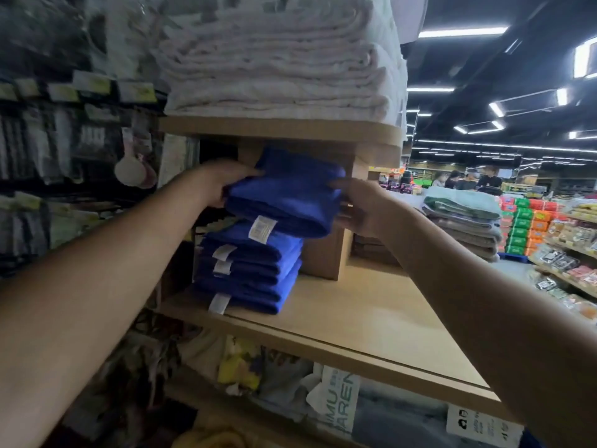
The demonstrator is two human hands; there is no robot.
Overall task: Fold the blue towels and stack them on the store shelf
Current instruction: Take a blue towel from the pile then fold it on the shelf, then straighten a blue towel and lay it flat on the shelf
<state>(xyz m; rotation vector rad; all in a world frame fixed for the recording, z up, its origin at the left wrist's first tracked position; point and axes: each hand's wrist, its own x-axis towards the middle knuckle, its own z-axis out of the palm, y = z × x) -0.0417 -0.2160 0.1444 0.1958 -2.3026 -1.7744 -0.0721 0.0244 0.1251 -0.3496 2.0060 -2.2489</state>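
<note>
Both hands carry a folded blue towel (284,195) just above the stack of blue towels (248,273) on the store shelf (371,318); the left hand (226,181) grips one end, the right hand (358,205) grasps the other, fingers curled on the cloth; the towel hangs tilted and not yet set down. Several towels already lie folded in the stack, white labels facing outward; the folding of this one looks finished, so only its placing on the stack appears to remain; whether more unfolded blue towels wait cannot be told. Pale towels (274,59) sit on the board above the stack.
</note>
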